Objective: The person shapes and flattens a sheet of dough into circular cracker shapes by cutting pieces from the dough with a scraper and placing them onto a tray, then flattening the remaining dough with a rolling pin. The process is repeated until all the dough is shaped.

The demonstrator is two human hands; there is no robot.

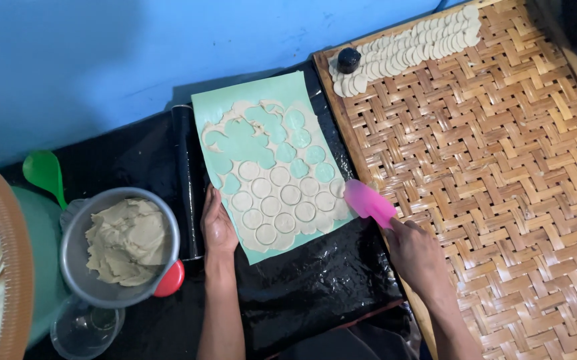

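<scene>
Head view: looked down on worktop.
Green sheet [262, 100]: left edge under fingers.
Left hand [217, 223]: lay flat, fingers together.
Right hand [416, 257]: clamped on pink scraper [368, 202], blade touching dough rounds [276, 203].
Open room: bare woven tray [502, 180] beyond right fingers.

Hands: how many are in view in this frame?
2. The left hand lies flat on the left edge of the green sheet. The right hand grips a pink scraper at the sheet's right edge. No others show.
</scene>
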